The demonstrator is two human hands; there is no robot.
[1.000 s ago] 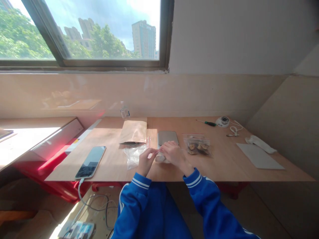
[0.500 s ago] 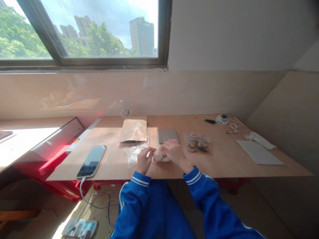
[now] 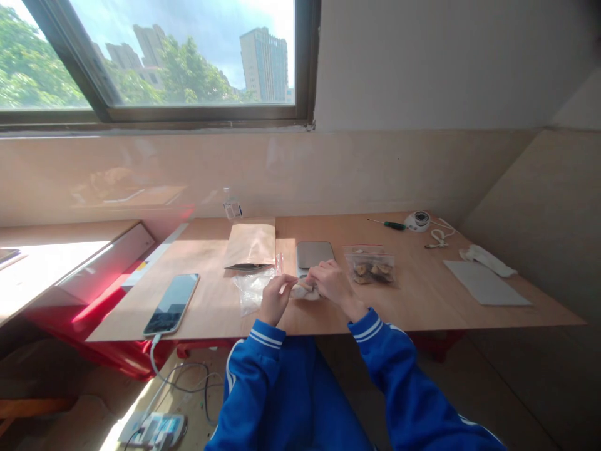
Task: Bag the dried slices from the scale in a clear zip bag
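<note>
Small pale bag (image 3: 303, 290) sits right at the centre, held just above the near part of the worktop (image 3: 422, 300), and both hands are on it. Left hand (image 3: 275, 299) has its fingers pinching the bag's left end, thumb and forefinger closed on the thin plastic edge. Right hand (image 3: 331, 283) curls over the bag's right side, fingers pressed together around it, though what's inside the bag is too blurred to tell. Blue sleeves (image 3: 263, 351) with white cuff stripes run back toward the camera. Just left of the hands, a clear empty plastic bag (image 3: 251, 289) lies crumpled on the wood, and behind that a brown paper pouch (image 3: 250, 244) lies flat. Directly behind the hands, a flat grey scale (image 3: 314, 254). To the right of it, near the right hand, a clear bag of dark dried pieces (image 3: 370, 266). Further left, a phone (image 3: 171, 304) lies face up with a white cable (image 3: 154, 354) dropping off the worktop's edge. Far right, a green-handled screwdriver (image 3: 389, 224), a small round white device (image 3: 417, 220) and a grey sheet (image 3: 486, 283), all well apart from the hands.
</note>
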